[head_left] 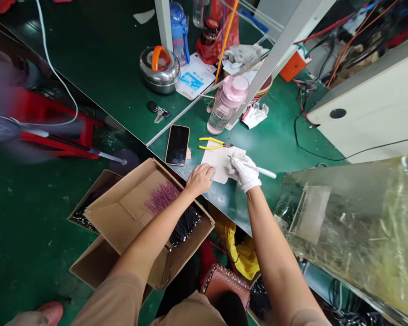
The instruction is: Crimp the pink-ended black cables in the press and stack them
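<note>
My right hand (pixel 244 171), in a white glove, is closed around a white pen (pixel 267 172). The pen's tip points left over a sheet of pale paper (pixel 221 159) on the green table. My bare left hand (pixel 200 178) rests at the table's front edge, on the paper's lower left corner; its fingers are bent, and whether they grip anything is hard to make out. Pliers with yellow handles (pixel 212 143) lie across the paper's top edge. Left of the paper is a phone (pixel 177 145) with a dark screen.
A cardboard box (pixel 122 199) holding dark wires with reddish ends stands below the table edge, under my left arm. A pink-lidded bottle (pixel 221 111) stands behind the pliers. Farther back are keys (pixel 159 111) and a steel pot (pixel 159 74). A clear-sided machine (pixel 353 217) is at right.
</note>
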A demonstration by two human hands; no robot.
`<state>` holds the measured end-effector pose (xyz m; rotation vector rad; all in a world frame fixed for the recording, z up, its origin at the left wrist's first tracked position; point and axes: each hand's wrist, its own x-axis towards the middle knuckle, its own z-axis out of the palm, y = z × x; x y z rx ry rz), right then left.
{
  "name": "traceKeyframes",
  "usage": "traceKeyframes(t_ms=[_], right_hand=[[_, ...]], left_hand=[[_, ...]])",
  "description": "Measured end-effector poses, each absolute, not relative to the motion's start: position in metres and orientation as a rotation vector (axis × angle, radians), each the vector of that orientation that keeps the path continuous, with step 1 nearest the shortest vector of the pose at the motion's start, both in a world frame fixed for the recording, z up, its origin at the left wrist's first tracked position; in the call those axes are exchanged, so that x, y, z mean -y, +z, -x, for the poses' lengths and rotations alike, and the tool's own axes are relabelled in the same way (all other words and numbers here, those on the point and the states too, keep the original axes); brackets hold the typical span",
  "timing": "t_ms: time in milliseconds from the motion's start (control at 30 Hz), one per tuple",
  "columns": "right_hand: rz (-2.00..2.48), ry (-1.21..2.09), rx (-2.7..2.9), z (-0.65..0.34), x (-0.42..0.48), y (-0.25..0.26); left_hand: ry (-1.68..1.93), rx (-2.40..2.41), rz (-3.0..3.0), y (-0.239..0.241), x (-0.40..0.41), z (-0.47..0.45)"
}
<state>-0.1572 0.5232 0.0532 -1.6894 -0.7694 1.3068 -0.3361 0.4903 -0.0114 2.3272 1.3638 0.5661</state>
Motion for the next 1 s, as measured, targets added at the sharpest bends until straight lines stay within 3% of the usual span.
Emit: traceKeyframes(t_ms=[267, 1000], right_hand=[[1.570, 1.311, 0.968, 0.165, -0.543, 0.024], [1.700, 1.262, 1.037, 0.170, -0.547, 0.018]], left_hand=[[0.698, -1.385, -2.383, -0.015, -0.490, 0.337], [0.774, -1.385, -2.437, -0.012, -0.491, 0.337]])
